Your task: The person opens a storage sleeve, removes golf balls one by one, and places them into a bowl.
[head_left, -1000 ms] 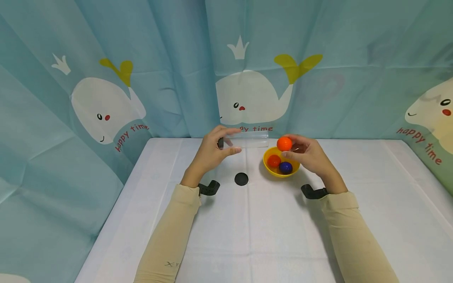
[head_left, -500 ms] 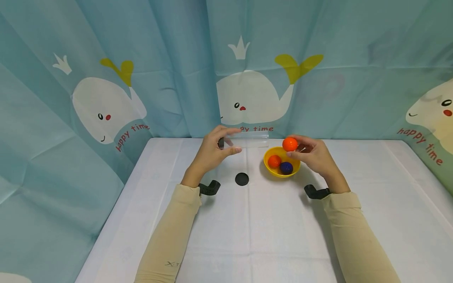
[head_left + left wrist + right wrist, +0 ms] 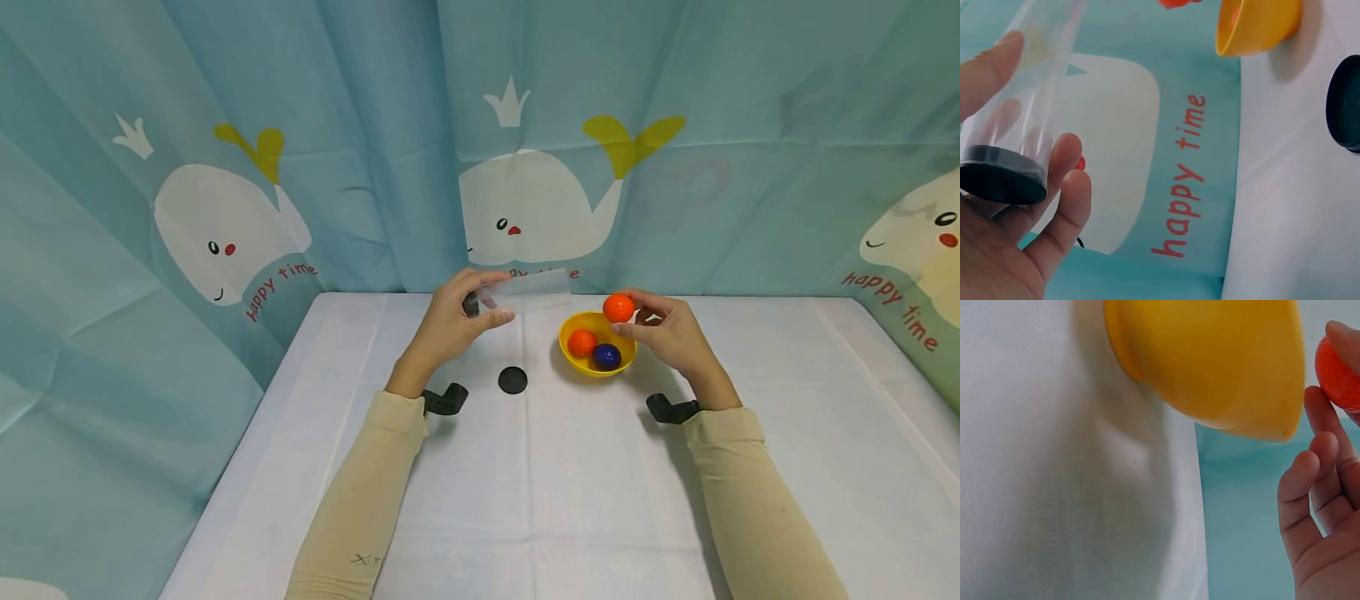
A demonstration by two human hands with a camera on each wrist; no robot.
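Observation:
My left hand (image 3: 455, 317) grips a clear plastic tube (image 3: 536, 290) around its end with the black cap (image 3: 1002, 175). The tube lies nearly level, its far end pointing right and tipped slightly up. Between thumb and fingers, my right hand (image 3: 663, 329) pinches an orange ball (image 3: 618, 307) just above the back right rim of a yellow bowl (image 3: 564, 354). Inside the bowl rest another orange ball (image 3: 581, 342) and a dark blue ball (image 3: 607, 357). In the right wrist view the held ball (image 3: 1338, 375) is cut off by the frame edge.
A loose black round cap (image 3: 513, 380) lies on the white-covered table (image 3: 480, 483), left of the bowl and in front of the tube. Behind the table's back edge hangs a blue curtain (image 3: 390, 167) printed with whales.
My right hand, with the orange ball, has shifted a little to the right, away from the tube. The tube's far end has tilted slightly upward in my left hand.

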